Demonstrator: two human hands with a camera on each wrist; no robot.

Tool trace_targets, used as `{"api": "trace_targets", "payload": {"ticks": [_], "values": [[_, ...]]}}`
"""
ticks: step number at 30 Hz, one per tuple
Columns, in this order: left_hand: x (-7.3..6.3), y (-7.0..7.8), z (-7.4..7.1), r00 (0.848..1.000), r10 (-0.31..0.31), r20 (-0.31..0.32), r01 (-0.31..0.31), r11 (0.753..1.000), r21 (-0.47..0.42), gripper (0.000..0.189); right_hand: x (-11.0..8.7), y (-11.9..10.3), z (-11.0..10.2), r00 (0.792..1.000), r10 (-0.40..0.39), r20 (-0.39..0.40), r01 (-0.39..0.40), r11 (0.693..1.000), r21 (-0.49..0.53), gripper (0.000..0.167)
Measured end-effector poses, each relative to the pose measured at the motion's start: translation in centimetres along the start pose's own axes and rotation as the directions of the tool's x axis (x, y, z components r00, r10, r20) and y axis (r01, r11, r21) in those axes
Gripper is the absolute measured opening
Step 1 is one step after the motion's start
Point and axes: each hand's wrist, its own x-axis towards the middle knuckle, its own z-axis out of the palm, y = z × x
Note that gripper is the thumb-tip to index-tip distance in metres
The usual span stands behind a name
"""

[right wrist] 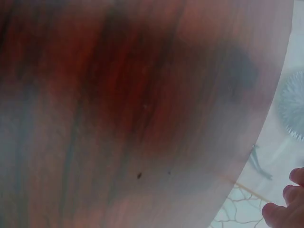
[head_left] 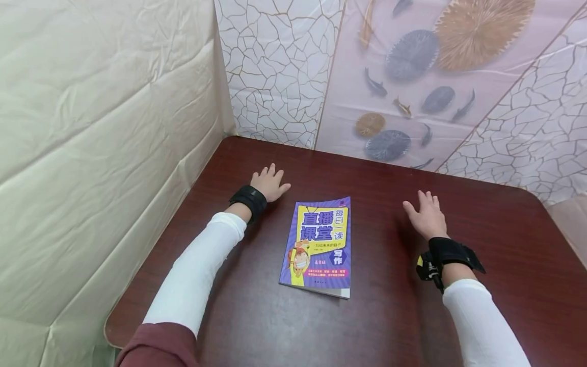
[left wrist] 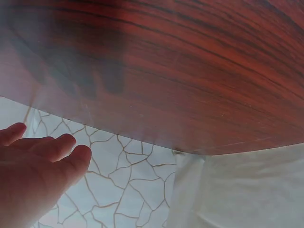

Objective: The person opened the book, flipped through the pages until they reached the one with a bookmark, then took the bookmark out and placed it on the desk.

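**Purple-and-yellow paperback book (head_left: 321,250) lies shut between two parted hands**

We judge that no handling is under way at this moment: neither hand is on the book, and it lies closed. Whether work on it is yet to begin or already over, we cannot tell from these views; no page is turned open.

The book rests face up near the middle of the dark red-brown, wood-grained table (head_left: 284,331), its lettering readable from our side. Large purple characters fill a yellow panel at the top, a grinning cartoon figure sits at the lower left, and a pink strip of small print runs near the bottom. Its lower right corner gapes slightly, showing pale pages.

Our hands are well apart and hold nothing. The left hand (head_left: 269,184) reaches just beyond the book's upper left corner, fingers spread; the right hand (head_left: 427,216) is farther off, to the right, fingers extended. We cannot tell whether either set of fingertips touches the wood.

Each wrist wears a black strap, the left one (head_left: 248,204) and the right one (head_left: 451,253), above white sleeves (head_left: 194,270). Behind the table hangs a white sheet with a brown crackle pattern (head_left: 275,66); cream cloth (head_left: 114,127) covers the left side.
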Motion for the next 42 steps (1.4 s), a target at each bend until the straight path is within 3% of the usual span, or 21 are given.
{"api": "trace_targets", "payload": {"ticks": [13, 22, 31, 42], "values": [[-1.4, -0.4, -0.1, 0.997, 0.070, -0.011, -0.070, 0.997, 0.030, 0.057, -1.2, -1.7, 1.1, 0.997, -0.069, 0.038, 0.067, 0.997, 0.040, 0.070], [-2.6, 0.0, -0.3, 0.988, 0.154, -0.011, -0.154, 0.988, 0.014, 0.053, -2.0, -2.9, 1.6, 0.986, -0.118, 0.118, 0.107, 0.990, 0.094, 0.069], [-3.2, 0.4, 0.1, 0.978, 0.207, 0.005, -0.207, 0.978, -0.003, 0.051, -3.4, -4.7, 1.7, 0.970, -0.118, 0.211, 0.082, 0.982, 0.170, 0.070], [-4.3, 0.8, 0.6, 0.969, 0.246, 0.000, -0.246, 0.969, -0.020, 0.051, -4.7, -7.0, 2.5, 0.965, -0.099, 0.244, 0.047, 0.976, 0.212, 0.068]]}}
